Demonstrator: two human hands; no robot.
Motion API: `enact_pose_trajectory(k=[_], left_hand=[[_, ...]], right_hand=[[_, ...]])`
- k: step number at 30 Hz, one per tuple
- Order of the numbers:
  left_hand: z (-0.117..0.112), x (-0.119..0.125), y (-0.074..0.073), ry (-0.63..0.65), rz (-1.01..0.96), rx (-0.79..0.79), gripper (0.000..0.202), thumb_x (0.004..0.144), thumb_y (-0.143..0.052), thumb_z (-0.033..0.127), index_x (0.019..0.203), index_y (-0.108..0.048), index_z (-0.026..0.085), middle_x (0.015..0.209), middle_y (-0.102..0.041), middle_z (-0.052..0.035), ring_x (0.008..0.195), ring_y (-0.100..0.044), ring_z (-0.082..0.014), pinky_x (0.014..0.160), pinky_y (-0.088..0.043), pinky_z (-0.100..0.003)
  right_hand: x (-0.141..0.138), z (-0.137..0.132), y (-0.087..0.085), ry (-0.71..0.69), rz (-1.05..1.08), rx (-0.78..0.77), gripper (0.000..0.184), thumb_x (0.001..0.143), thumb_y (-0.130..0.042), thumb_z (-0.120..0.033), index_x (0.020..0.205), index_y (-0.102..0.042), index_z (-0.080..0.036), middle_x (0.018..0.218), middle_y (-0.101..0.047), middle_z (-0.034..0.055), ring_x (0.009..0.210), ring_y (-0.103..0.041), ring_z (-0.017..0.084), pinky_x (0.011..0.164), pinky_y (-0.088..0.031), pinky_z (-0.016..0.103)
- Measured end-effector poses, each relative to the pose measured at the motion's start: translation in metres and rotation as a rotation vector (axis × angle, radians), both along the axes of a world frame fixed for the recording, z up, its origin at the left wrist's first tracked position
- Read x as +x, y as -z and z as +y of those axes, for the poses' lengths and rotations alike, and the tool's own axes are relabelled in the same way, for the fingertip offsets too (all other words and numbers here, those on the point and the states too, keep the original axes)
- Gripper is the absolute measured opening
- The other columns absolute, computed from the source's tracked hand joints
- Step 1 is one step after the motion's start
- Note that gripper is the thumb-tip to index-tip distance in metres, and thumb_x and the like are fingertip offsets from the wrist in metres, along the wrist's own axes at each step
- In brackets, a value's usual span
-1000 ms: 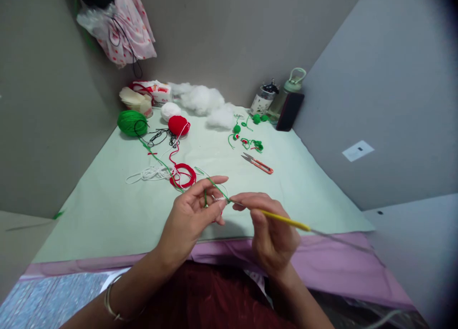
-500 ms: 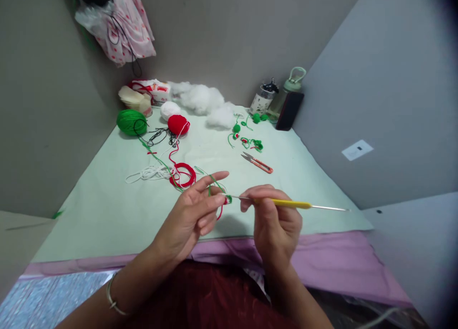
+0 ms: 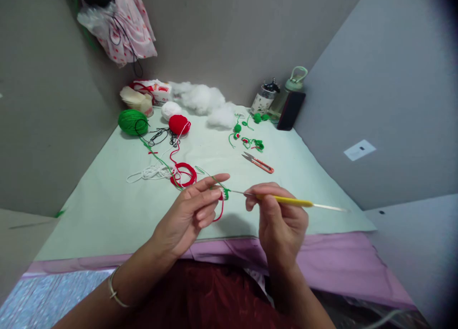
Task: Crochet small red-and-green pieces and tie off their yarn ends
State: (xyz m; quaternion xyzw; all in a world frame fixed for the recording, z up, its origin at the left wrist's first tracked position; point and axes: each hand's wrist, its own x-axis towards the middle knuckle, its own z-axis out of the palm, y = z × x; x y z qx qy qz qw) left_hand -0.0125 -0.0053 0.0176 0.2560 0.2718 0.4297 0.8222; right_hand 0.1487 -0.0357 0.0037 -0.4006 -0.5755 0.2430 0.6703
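Between thumb and fingers, my left hand (image 3: 189,207) pinches a small crochet piece (image 3: 224,194) in green, white and red. Green yarn (image 3: 217,180) runs over its raised index finger, and a red strand (image 3: 221,212) hangs below the piece. My right hand (image 3: 281,219) is closed around the yellow handle of a crochet hook (image 3: 291,201). The hook's thin metal shaft points left, its tip at the green edge of the piece. A ring of red yarn (image 3: 183,175) and a tangle of white yarn (image 3: 150,172) lie just beyond my left hand.
Orange-handled thread snips (image 3: 258,163) lie beyond my right hand, with small green and red crochet pieces (image 3: 258,144) behind. Green (image 3: 132,122), red (image 3: 179,124) and white (image 3: 171,111) yarn balls sit back left. White stuffing (image 3: 203,100), a bottle (image 3: 294,83) and a phone (image 3: 291,110) stand along the wall.
My right hand has drawn slightly right with the crochet hook, away from my left hand. The crochet piece has turned a little, showing more of its white and green edge.
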Motion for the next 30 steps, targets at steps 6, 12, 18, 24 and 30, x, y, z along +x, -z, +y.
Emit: enact_pose_trajectory(k=[6, 12, 18, 24, 30], left_hand=[[-0.007, 0.006, 0.003, -0.014, 0.146, 0.189, 0.039, 0.08, -0.08, 0.023, 0.118, -0.073, 0.022, 0.08, -0.06, 0.0023, 0.05, -0.049, -0.0023, 0.046, -0.045, -0.015], [-0.007, 0.003, 0.004, -0.059, 0.175, 0.184, 0.034, 0.081, -0.079, 0.027, 0.114, -0.074, 0.022, 0.088, -0.059, 0.0015, 0.05, -0.049, -0.0009, 0.046, -0.044, -0.016], [-0.007, 0.001, 0.005, -0.068, 0.231, 0.237, 0.036, 0.081, -0.079, 0.027, 0.117, -0.073, 0.024, 0.088, -0.058, 0.0017, 0.054, -0.052, -0.0027, 0.047, -0.044, -0.016], [-0.011, 0.005, 0.007, -0.135, 0.293, 0.281, 0.044, 0.079, -0.08, 0.025, 0.122, -0.07, 0.024, 0.087, -0.059, 0.0017, 0.054, -0.051, -0.0036, 0.048, -0.046, -0.016], [-0.006, 0.001, 0.001, 0.031, 0.05, -0.022, 0.049, 0.08, -0.08, 0.022, 0.126, -0.067, 0.017, 0.06, -0.042, 0.0098, 0.041, -0.021, 0.0003, 0.036, -0.025, -0.01]], right_hand=[[-0.005, 0.003, 0.002, -0.116, 0.052, -0.088, 0.018, 0.097, -0.06, -0.019, 0.098, -0.077, -0.025, 0.093, -0.073, 0.0038, 0.081, -0.064, 0.015, 0.071, -0.052, 0.03], [0.0, 0.003, 0.005, -0.21, 0.289, -0.208, 0.02, 0.101, -0.054, -0.025, 0.097, -0.074, -0.022, 0.091, -0.074, 0.0031, 0.071, -0.067, 0.012, 0.065, -0.054, 0.027], [0.001, -0.005, -0.001, -0.121, 0.086, -0.143, 0.023, 0.104, -0.047, -0.02, 0.102, -0.07, -0.023, 0.093, -0.074, 0.0023, 0.072, -0.069, 0.012, 0.068, -0.057, 0.029], [0.0, -0.013, 0.008, 0.081, -0.527, 0.199, 0.029, 0.098, -0.051, -0.011, 0.121, -0.065, -0.023, 0.105, -0.074, 0.0076, 0.093, -0.07, 0.018, 0.078, -0.06, 0.034], [-0.001, -0.01, 0.014, 0.174, -0.599, 0.237, 0.034, 0.094, -0.058, -0.009, 0.12, -0.07, -0.027, 0.106, -0.072, 0.0076, 0.096, -0.069, 0.021, 0.076, -0.06, 0.035]])
